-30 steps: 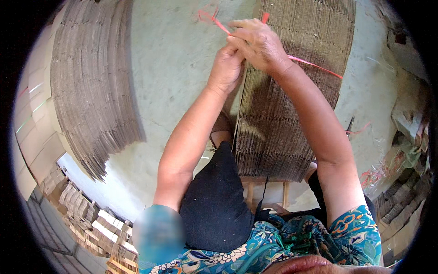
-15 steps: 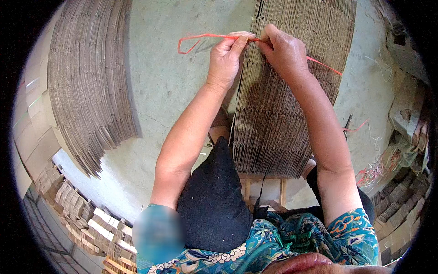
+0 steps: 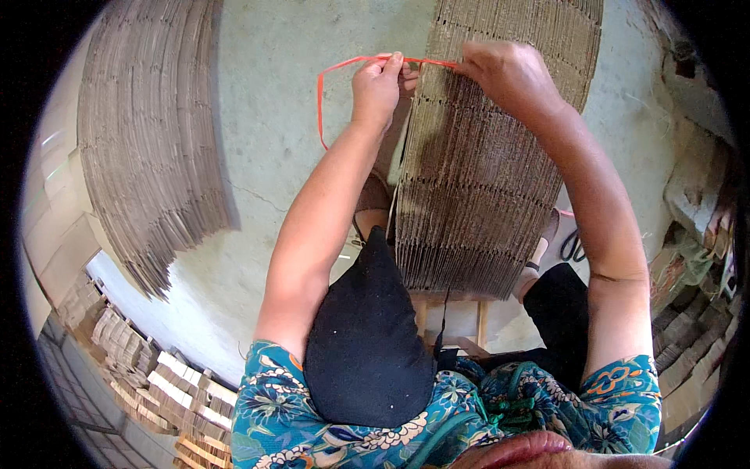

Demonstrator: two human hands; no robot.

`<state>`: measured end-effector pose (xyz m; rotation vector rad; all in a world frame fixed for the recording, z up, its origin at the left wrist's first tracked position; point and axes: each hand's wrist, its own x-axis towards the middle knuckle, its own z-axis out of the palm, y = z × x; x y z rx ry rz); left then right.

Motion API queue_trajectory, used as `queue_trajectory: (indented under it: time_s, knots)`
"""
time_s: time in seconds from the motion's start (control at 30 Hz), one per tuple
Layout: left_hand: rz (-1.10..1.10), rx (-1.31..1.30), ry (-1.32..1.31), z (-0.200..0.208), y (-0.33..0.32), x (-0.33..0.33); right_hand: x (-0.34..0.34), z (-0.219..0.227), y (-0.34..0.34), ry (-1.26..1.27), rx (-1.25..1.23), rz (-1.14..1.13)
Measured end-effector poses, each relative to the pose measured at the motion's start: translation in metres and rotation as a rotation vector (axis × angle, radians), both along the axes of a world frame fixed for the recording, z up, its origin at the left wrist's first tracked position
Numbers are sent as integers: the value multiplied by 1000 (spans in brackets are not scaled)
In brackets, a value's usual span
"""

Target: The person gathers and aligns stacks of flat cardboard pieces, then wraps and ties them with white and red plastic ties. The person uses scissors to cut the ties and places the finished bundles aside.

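A red plastic strap [image 3: 341, 64] runs between my hands above a long row of brown cardboard pieces [image 3: 484, 180] standing on edge. My left hand [image 3: 376, 87] pinches the strap between thumb and finger at the row's left edge, and its loose end hangs down beside my wrist. Over the top of the row, my right hand [image 3: 512, 78] is closed on the other side of the strap. The stretch between them looks taut. Beyond the right hand, the strap is hidden.
On the left stands another long stack of cardboard [image 3: 152, 141]. Black-handled scissors [image 3: 573, 247] lie on the floor [image 3: 269, 133] near my right foot. A wooden stand [image 3: 480, 324] shows below the row's near end. More cardboard stacks [image 3: 125, 344] line the lower left.
My right hand has moved right and turned, widening the gap between my hands. My left hand has shifted slightly left. The strap's loose left end now hangs lower.
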<state>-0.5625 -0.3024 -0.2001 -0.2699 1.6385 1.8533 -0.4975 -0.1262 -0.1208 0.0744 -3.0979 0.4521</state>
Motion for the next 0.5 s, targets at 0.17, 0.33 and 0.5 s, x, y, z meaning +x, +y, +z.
queue_trajectory:
  time_s: [0.17, 0.33, 0.5]
  knots:
    - [-92, -3, 2, -3, 5, -4, -11, -13, -2, 196, -519, 111]
    - [-3, 432, -143, -4, -2, -8, -26, -15, -25, -186, -886, -33]
    - [-311, 219, 359, -1, 1, -21, -23, -32, -29, 76, -672, 85]
